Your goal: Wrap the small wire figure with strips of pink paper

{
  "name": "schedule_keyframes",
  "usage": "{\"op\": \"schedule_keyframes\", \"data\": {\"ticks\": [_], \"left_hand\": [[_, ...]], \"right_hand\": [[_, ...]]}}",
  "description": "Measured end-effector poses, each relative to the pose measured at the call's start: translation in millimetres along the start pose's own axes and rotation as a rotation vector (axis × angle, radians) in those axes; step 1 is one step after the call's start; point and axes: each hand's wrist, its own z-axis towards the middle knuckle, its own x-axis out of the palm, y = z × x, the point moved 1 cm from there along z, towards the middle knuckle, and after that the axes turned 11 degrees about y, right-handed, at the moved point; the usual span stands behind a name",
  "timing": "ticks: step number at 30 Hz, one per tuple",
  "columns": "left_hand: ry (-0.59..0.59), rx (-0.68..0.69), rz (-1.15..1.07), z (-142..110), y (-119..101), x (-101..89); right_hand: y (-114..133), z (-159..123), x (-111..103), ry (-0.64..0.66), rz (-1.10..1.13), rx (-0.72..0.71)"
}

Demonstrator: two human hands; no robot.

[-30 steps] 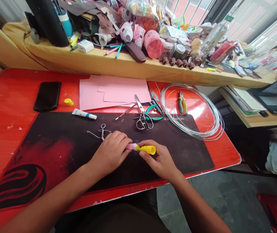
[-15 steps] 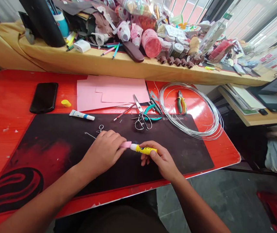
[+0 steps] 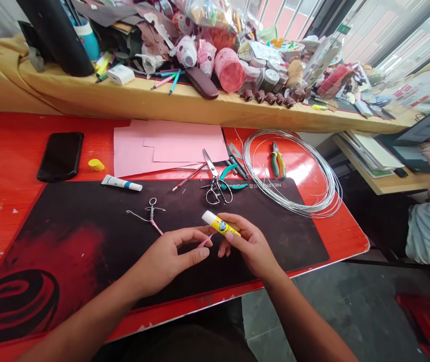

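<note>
Right hand (image 3: 250, 246) pinches yellow glue stick (image 3: 220, 224), capped end lifted off the mat; left hand (image 3: 165, 264) open, thumb and forefinger apart, beside pink paper strip (image 3: 205, 242); wire figure (image 3: 151, 212) ahead of left hand

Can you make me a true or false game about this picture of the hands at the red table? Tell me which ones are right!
1. The right hand holds a yellow glue stick. True.
2. The left hand holds the scissors. False: the scissors lie on the black desk mat.
3. The phone lies on the pink paper. False: it lies on the red table, left of the paper.
4. The yellow-and-green pliers lie inside the coil of silver wire. True.
</note>
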Motion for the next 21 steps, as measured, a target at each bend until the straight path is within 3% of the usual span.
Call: {"op": "schedule_keyframes", "data": {"ticks": [7,13,17,21], "left_hand": [[-0.099,0.060,0.053,1,-13,6.6],[-0.072,0.088,0.177,4,-22,12.5],[-0.174,0.071,0.295,1,-16,0.5],[-0.297,0.074,0.480,-3,-9,-14.0]], "right_hand": [[3,1,5,0.050,-0.348,-0.018],[5,1,6,0.007,-0.756,-0.134],[8,2,-9,-0.132,-0.940,-0.237],[12,6,-31,-0.327,-0.918,-0.237]]}}
